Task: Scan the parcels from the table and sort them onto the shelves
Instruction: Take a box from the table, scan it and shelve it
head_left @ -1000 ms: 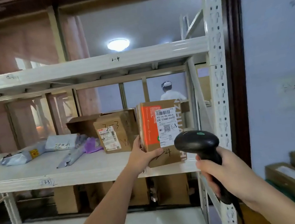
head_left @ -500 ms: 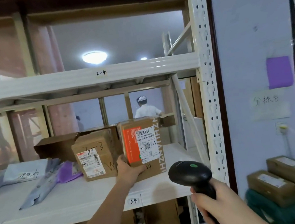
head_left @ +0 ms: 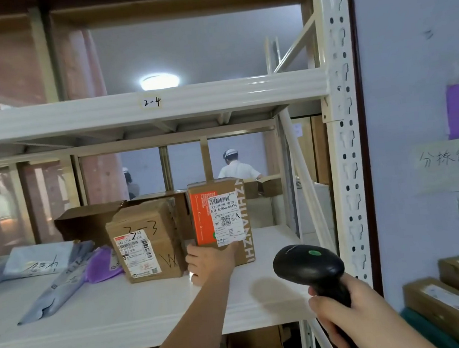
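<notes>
Left hand clamps the box, upright on the shelf, touching the "3-3" box. Right hand grips the scanner. Label reads "538-538AH-044"; beam marked "2-4".

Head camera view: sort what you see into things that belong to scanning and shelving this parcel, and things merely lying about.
In the job:
- orange-labelled box, upright on the shelf
- left hand, gripping its lower corner
- scanner, held by the right hand

Lying about:
- box marked 3-3
- grey mailer bags
- purple bag
- boxes at lower right
</notes>
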Demonstrator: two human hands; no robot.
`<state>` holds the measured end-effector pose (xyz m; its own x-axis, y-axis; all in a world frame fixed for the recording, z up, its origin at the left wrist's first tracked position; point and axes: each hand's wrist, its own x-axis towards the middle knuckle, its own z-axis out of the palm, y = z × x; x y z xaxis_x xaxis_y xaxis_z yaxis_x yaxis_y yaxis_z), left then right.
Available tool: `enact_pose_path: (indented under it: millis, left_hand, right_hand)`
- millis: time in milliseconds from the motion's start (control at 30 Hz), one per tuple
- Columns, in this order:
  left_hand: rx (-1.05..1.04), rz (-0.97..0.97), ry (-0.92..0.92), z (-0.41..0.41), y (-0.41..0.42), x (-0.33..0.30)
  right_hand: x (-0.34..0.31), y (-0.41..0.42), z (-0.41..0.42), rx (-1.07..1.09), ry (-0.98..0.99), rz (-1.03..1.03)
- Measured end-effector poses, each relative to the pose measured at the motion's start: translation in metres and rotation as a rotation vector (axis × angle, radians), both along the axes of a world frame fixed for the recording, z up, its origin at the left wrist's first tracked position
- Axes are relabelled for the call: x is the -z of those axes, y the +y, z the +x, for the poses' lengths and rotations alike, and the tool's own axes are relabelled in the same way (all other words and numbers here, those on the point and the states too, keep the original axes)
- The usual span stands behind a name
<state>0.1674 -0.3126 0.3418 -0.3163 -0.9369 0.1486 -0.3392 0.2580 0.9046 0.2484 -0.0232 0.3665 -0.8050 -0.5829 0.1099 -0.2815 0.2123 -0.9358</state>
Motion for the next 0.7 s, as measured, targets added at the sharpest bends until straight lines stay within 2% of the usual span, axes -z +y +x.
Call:
enact_pose_path:
  millis: [200,367,600,700]
  left_hand:
    - [-0.094,0.036,-0.01,-0.021,-0.02,0.0]
    - [-0.203,0.059,0.117,-0.041,-0.034,0.002]
    - [-0.235,0.115,0.163,-0.051,-0.036,0.001]
    - [-0.295,0.119,0.267,-0.059,-0.029,0.0]
  right_hand:
    - [0.005,0.001,-0.022,0.016,-0.003,0.029]
    - [0.008,0.002,-0.032,0.024,0.003,0.005]
    - [0.009,-0.003,-0.036,-0.001,-0.01,-0.001]
    - [0.01,-0.005,-0.035,-0.029,0.007,-0.005]
